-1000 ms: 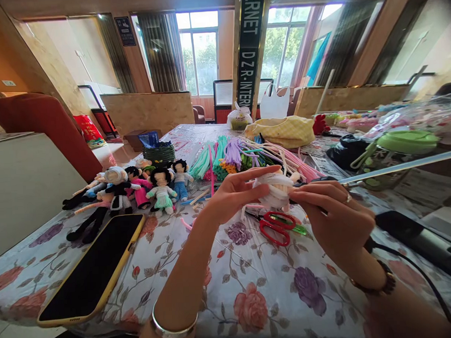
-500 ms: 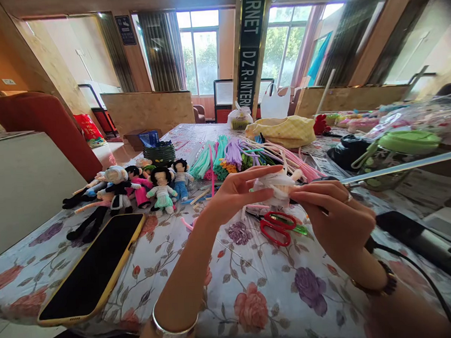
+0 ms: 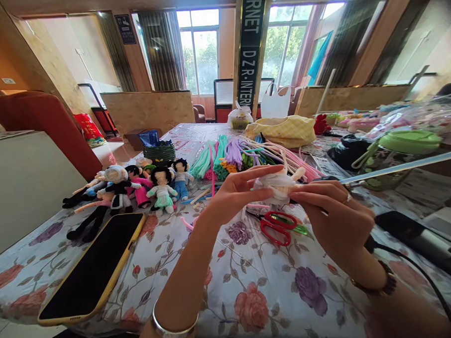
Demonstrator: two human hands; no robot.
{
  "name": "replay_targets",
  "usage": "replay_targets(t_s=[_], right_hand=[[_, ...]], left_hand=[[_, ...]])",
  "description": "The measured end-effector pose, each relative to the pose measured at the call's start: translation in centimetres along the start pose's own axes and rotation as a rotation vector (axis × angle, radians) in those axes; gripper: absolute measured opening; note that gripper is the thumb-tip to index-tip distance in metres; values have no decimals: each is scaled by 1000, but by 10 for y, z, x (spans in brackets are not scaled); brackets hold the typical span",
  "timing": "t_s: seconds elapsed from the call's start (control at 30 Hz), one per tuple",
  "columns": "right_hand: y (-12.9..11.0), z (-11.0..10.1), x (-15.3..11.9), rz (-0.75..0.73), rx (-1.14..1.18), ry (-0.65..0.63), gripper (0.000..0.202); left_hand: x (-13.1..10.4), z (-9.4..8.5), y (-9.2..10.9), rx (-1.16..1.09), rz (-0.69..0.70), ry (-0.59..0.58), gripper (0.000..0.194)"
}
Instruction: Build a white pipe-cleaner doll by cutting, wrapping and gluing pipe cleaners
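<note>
Between my hands is a small fuzzy doll head [image 3: 280, 182], white with a beige patch, and a short beige stub sticks up at its right. My left hand [image 3: 238, 191] grips it from the left, thumb below and fingers over the top. At its right edge, my right hand [image 3: 334, 209] pinches with thumb and forefinger; what exactly lies between those fingertips is hidden. Red-handled scissors [image 3: 278, 229] lie on the table just below the head. A green tool [image 3: 300, 229], partly covered by them, lies alongside.
Several finished dolls [image 3: 162, 191] cluster at the left behind a phone [image 3: 97, 267] in a yellow case. Bundles of coloured pipe cleaners [image 3: 232, 151] lie beyond my hands. A pale glue stick [image 3: 408, 167] juts in from the right, above a black device with a cable [image 3: 411, 230].
The beige stub on the doll head stands slightly farther right and shows more. Both hands keep nearly the same place and grip.
</note>
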State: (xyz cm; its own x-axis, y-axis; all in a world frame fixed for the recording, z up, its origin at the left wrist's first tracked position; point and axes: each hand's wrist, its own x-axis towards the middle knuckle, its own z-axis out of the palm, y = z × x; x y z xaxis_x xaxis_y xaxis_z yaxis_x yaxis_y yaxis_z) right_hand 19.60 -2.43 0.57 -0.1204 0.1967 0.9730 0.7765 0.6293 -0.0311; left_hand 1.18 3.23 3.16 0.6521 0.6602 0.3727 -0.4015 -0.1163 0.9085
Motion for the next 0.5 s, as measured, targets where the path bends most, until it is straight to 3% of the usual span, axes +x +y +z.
replay_targets(t_s=[0.5], right_hand=[[-2,0,1,-12,13,-20,25]], left_hand=[[3,-6,-7,-116,-42,28,39]])
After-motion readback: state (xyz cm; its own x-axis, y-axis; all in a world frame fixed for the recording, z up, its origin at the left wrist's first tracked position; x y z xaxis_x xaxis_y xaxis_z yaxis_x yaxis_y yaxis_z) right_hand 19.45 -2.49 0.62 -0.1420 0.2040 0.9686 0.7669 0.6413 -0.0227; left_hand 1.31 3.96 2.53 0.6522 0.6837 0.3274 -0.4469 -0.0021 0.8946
